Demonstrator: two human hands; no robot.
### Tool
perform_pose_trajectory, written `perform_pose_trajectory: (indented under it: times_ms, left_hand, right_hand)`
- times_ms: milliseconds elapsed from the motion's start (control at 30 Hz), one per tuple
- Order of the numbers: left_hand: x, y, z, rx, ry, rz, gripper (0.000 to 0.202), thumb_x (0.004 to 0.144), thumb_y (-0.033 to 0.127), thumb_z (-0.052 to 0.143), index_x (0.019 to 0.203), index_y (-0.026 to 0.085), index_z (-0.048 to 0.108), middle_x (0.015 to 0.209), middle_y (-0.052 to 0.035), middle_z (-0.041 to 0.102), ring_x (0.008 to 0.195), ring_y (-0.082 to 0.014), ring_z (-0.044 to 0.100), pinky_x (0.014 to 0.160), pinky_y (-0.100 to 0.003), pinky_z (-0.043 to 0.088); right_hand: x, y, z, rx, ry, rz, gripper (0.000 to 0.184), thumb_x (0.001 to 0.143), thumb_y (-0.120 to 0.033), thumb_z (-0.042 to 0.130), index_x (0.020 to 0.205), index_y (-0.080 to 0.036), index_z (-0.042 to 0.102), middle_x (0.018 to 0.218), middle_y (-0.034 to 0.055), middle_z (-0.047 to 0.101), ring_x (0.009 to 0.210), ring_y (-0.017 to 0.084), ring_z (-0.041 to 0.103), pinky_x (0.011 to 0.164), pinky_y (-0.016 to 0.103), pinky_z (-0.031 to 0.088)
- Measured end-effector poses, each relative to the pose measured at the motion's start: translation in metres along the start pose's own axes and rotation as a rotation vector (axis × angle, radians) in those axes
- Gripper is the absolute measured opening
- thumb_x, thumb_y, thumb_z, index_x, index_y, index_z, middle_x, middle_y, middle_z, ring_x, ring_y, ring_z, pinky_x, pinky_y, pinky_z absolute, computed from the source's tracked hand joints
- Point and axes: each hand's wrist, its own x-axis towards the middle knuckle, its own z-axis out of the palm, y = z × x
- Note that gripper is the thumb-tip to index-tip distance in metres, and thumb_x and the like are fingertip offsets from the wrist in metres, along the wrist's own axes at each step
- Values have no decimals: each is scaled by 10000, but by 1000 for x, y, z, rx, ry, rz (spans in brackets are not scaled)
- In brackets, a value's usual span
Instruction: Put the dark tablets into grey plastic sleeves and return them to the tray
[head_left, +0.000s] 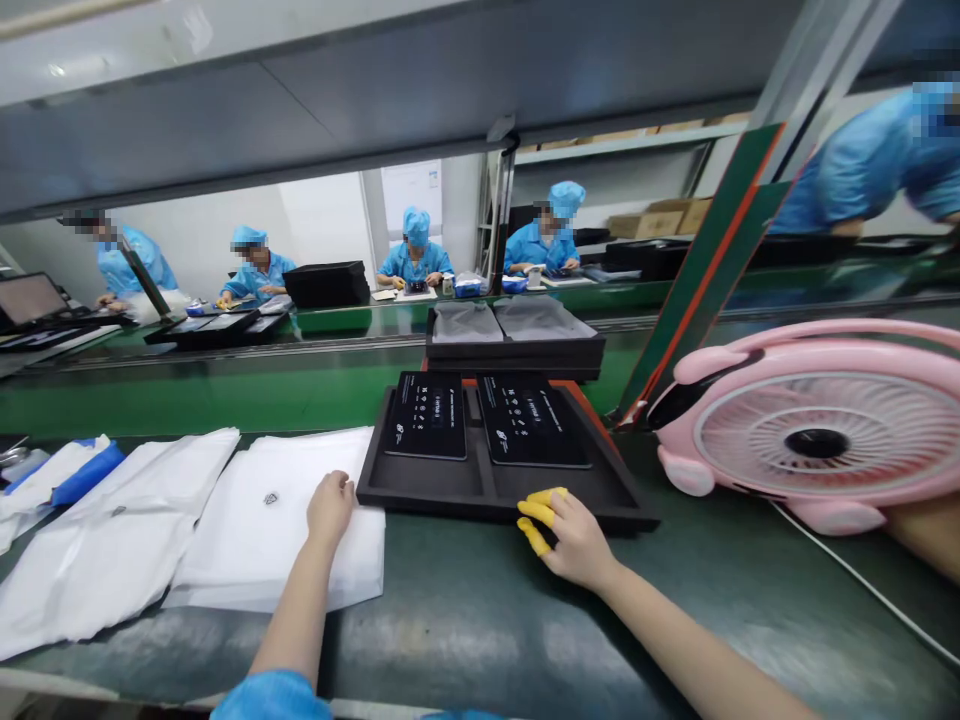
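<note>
A black tray [427, 485] with two compartments lies on the green bench in front of me. Two thin black panels [431, 430] with white print sit in it, one per compartment. My left hand [330, 508] rests over a white plastic bag [255, 510] beside the tray's left corner. Its fingers are curled in, and whatever they may hold is hidden. At the tray's front edge is my right hand [574, 540], with yellow finger cots on several fingers. Those fingers are bent but apart, with nothing visible between them.
A pink fan [817, 430] stands at the right, its white cable [855, 565] trailing over the bench. Behind the tray is a stack of black trays [517, 355] holding grey bags. More white bags [112, 530] lie left. Several co-workers in blue sit or stand across the line.
</note>
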Motion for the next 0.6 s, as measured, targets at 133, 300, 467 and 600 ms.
perform_pose_trajectory:
  times_ms: [133,300,467,600]
  left_hand:
    - [6,-2,13,49,39,28,189,793,191,470,955,162,562,1001,-79,576,941,-188,549,766,-268,409]
    - [6,-5,14,69,29,14,149,811,261,484,910,178,557,968,-66,577,926,-193,550,764,-272,403]
    - [13,-10,16,29,25,-26,158,841,266,445,881,171,565,963,-77,584,913,-197,558,760,-282,406]
    - [21,-17,13,-137,7,-79,242,828,256,467,1033,140,523,995,-83,598,923,-179,564,811,-273,405]
  right_hand:
    - [12,-7,19,-73,-60,30,304,796,-350,548,1029,-165,613,871,103,621,826,207,561,717,327,458]
    - [3,9,17,-72,-137,138,221,819,-346,522,911,-196,655,783,71,635,711,179,562,710,311,451]
    - [-7,15,6,-20,-105,193,225,785,-378,567,883,-193,650,781,66,641,719,179,564,748,324,450]
    - [-11,11,8,-18,-93,216,214,788,-348,561,898,-188,651,788,75,640,735,188,568,747,342,449]
